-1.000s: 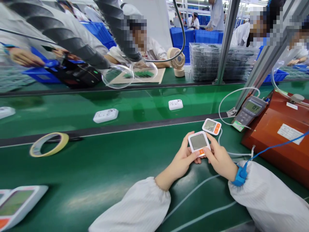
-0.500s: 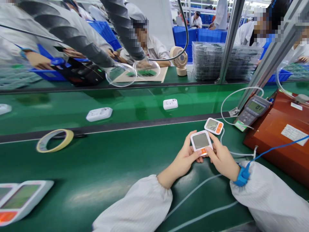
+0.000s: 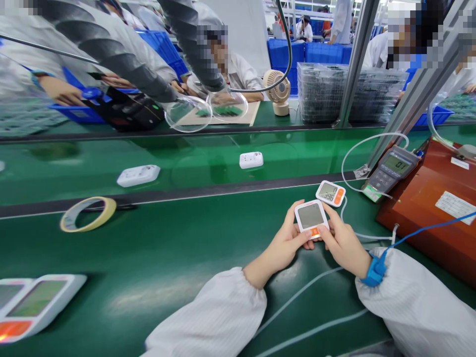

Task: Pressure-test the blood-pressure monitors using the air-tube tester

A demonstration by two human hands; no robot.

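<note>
Between my two hands is a white blood pressure monitor [image 3: 311, 216] with a grey screen and orange buttons, tilted up toward me. My left hand [image 3: 285, 243] grips its left side, thumb at the lower edge near the buttons. My right hand [image 3: 344, 245], with a blue wrist strap [image 3: 375, 269], holds the right side, its thumb on the lower right by the buttons. Just behind lies a second blood pressure monitor [image 3: 330, 193] with lit digits, joined to a pale tube [image 3: 344, 204].
A handheld gauge [image 3: 393, 166] leans on a red-brown box [image 3: 427, 198] at right. Tape roll [image 3: 88, 214] and more monitors [image 3: 40, 305] lie left. White units [image 3: 251, 160] ride the green belt [image 3: 197, 158]. Beyond are a fan [image 3: 275, 89], lamp arms [image 3: 122, 64] and co-workers.
The white units on the belt have moved left. My hands keep the same hold on the monitor, and the view has shifted slightly.
</note>
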